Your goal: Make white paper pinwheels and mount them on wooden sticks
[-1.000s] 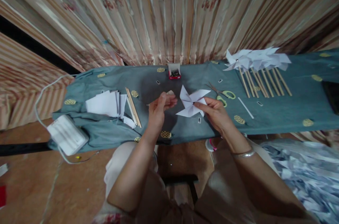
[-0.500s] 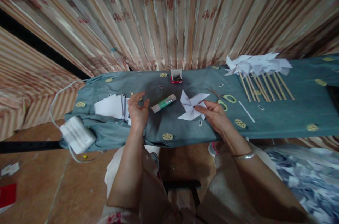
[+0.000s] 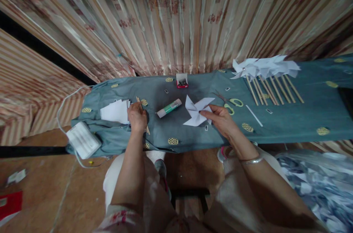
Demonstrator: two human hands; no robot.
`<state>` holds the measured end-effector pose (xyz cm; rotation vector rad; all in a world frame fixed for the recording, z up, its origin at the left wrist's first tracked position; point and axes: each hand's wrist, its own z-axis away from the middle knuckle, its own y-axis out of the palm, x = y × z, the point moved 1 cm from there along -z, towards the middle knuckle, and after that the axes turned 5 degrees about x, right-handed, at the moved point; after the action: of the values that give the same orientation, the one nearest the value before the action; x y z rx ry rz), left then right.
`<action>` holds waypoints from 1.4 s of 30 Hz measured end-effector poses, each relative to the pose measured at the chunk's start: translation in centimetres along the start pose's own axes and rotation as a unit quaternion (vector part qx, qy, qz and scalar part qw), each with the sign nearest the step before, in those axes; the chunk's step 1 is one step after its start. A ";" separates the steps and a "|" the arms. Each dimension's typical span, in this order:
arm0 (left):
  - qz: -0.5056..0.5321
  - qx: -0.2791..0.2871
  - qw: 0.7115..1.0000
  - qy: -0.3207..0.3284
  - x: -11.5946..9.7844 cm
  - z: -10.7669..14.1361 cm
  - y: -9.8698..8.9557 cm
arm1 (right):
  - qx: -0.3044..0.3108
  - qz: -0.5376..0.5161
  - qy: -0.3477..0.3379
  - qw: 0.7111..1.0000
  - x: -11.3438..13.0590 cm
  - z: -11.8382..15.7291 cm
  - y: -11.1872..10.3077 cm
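Note:
A white paper pinwheel [image 3: 195, 116] with folded blades is pinched at its centre, over the table, between the thumb and fingers of my right hand [image 3: 222, 119]. My left hand [image 3: 137, 117] is down on thin wooden sticks [image 3: 148, 129] left of the glue stick, its fingers curled round them; how many it grips is hidden. A stack of white paper pieces [image 3: 113, 111] lies just left of that hand. Between my hands rests a green and white glue stick [image 3: 168, 108]. Behind it stands a small open red and white box [image 3: 182, 81] of small dark metal pieces, perhaps pushpins.
Scissors [image 3: 229, 105] with light green handles and a white paper strip [image 3: 254, 115] lie to the right. Several pinwheels on sticks [image 3: 266, 68] lie in a row at the back right. A white power strip [image 3: 83, 140] with a cable sits at the left edge of the cloth-covered table [image 3: 193, 141].
My left hand has come down from above the table onto the wooden sticks, and its fingers have closed. My right hand still holds the pinwheel in nearly the same place.

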<state>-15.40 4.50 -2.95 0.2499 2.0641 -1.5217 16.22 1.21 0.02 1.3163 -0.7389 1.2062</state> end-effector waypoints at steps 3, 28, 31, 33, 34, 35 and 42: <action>-0.018 0.005 1.000 0.000 0.1 0.0 -0.1 | 0.004 0.003 -0.005 1.000 -0.1 0.0 0.0; 0.095 -0.043 0.994 -0.042 0.0 -0.3 0.5 | -0.002 -0.020 0.015 1.000 -0.1 0.2 0.1; 0.117 -0.051 0.990 -0.058 0.1 -0.3 0.5 | -0.009 -0.019 0.014 1.000 0.0 0.3 -0.1; 0.130 -0.054 0.988 -0.065 0.1 -0.4 0.3 | -0.010 -0.019 0.013 1.000 0.2 0.4 -0.1; 0.139 -0.053 0.987 -0.067 -0.1 -0.4 0.1 | -0.010 -0.021 0.012 1.000 0.4 0.5 -0.1; 0.150 -0.054 0.985 -0.065 -0.3 -0.3 -0.2 | -0.010 -0.024 0.011 1.000 0.6 0.6 0.0; 0.323 -0.034 0.946 0.016 -4.5 2.9 -1.8 | 0.004 -0.050 -0.005 0.999 1.6 1.7 0.6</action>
<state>-11.60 1.99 0.32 0.8346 1.7932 -1.0400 16.41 -0.11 2.00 1.3514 -0.6682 1.1249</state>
